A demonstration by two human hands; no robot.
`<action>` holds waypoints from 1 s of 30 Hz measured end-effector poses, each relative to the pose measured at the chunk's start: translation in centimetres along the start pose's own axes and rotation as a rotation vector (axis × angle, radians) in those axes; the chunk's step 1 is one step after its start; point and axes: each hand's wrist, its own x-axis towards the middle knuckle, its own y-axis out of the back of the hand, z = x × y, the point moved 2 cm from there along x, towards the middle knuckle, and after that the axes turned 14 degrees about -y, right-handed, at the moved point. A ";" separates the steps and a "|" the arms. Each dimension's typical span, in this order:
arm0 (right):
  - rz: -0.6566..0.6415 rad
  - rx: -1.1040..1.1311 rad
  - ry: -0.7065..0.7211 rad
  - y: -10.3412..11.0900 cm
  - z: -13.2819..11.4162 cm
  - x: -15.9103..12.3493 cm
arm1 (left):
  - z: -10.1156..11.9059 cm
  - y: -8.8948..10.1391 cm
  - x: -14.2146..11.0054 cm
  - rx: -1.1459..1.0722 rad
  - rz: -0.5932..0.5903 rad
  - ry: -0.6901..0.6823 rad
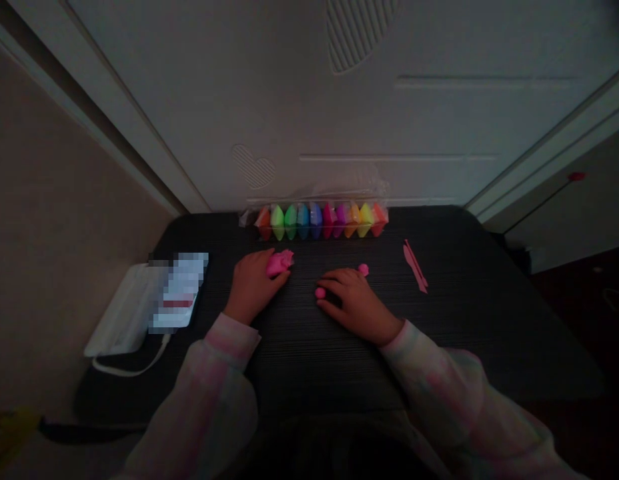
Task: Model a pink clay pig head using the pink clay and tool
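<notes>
My left hand [250, 285] rests on the dark table with its thumb and fingers closed round a pink lump of modelling clay [279, 263], which looks to be in a crinkled wrapper. To the right, my right hand [358, 300] has a small pink clay ball [320, 293] at the tips of its thumb and fingers, low over the tabletop. Just beyond the knuckles of that hand lies a second small pink clay piece [363, 270], apart from the fingertips. Both palms face down and are hidden.
A clear tray of wrapped, many-coloured clay [315, 223] stands at the table's back edge. Pink modelling tools [414, 267] lie at the right. On the left a phone [182, 293] sits beside a white block-shaped object [122, 310] with a white cable [134, 372]. A white panel [289, 100] rises behind.
</notes>
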 end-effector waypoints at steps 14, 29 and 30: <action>-0.006 0.029 0.004 0.2 -0.2 0.0 | 0.0 -0.3 0.0 0.075 0.046 0.053; 0.092 0.275 -0.027 -0.4 0.1 -0.2 | 2.5 0.3 -1.5 0.055 0.291 -0.152; 0.106 0.296 -0.047 -0.3 0.0 -0.4 | 2.9 0.2 -1.7 0.056 0.284 -0.169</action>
